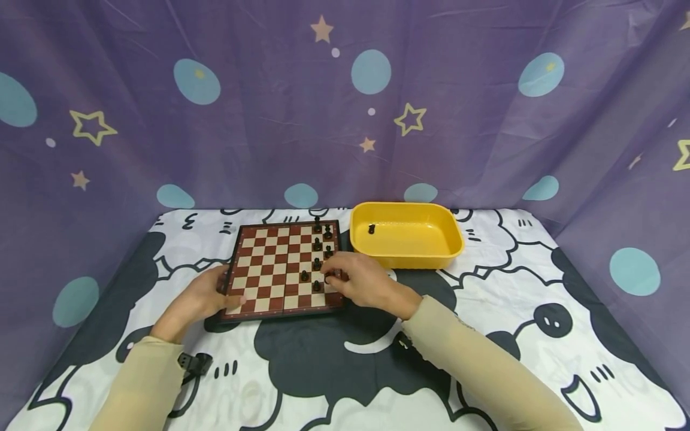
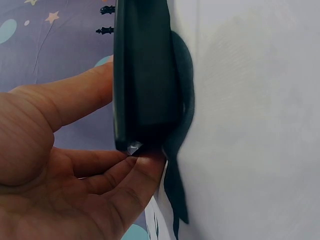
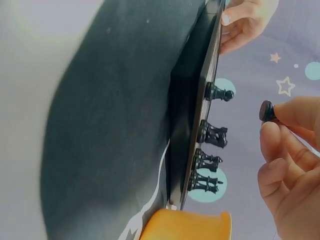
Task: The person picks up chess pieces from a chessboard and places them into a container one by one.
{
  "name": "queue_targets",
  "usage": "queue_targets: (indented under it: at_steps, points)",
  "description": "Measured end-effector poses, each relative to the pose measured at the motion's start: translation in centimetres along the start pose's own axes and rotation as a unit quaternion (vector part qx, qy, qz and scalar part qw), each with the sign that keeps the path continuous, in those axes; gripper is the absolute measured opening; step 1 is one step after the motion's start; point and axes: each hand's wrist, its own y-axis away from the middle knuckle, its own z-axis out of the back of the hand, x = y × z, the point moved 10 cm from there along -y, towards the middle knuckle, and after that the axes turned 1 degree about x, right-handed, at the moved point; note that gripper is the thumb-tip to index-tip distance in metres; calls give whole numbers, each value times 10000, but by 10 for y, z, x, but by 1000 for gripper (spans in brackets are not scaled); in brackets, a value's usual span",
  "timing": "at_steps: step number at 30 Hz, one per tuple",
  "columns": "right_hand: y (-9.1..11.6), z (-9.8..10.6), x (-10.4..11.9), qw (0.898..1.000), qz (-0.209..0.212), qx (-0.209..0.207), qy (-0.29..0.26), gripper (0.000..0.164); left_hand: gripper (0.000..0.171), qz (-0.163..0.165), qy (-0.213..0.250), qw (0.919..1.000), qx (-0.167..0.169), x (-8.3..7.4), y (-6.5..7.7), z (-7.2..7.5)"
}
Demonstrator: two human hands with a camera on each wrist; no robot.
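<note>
A brown-and-cream chessboard (image 1: 264, 269) lies on the cloth, with several black chess pieces standing along its right side. My left hand (image 1: 202, 293) grips the board's left edge, thumb over the top and fingers at the side. In the left wrist view that hand's fingertips (image 2: 150, 167) meet the board's dark underside edge. Over the right part of the board, my right hand (image 1: 358, 278) pinches a small black chess piece (image 3: 266, 111) between thumb and fingers, its round base showing. A black pawn (image 1: 304, 276) stands one column left of the other pieces.
Behind the right hand, a yellow basin (image 1: 406, 263) sits close to the board's right edge, with one black chess piece (image 1: 371, 228) inside. The black-and-white patterned cloth (image 1: 318, 413) covers the table, and a purple curtain (image 1: 458, 137) hangs behind it.
</note>
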Motion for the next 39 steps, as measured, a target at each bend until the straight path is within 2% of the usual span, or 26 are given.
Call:
queue_targets:
  at_steps: [25, 39]
  points:
    - [20, 51, -39, 9961, -497, -729, 82, 18, 88, -73, 58, 10000, -15, 1, -1, -1]
    - [27, 72, -62, 9916, -585, -1147, 98, 18, 90, -11, 8, 10000, -41, 2, -2, 0]
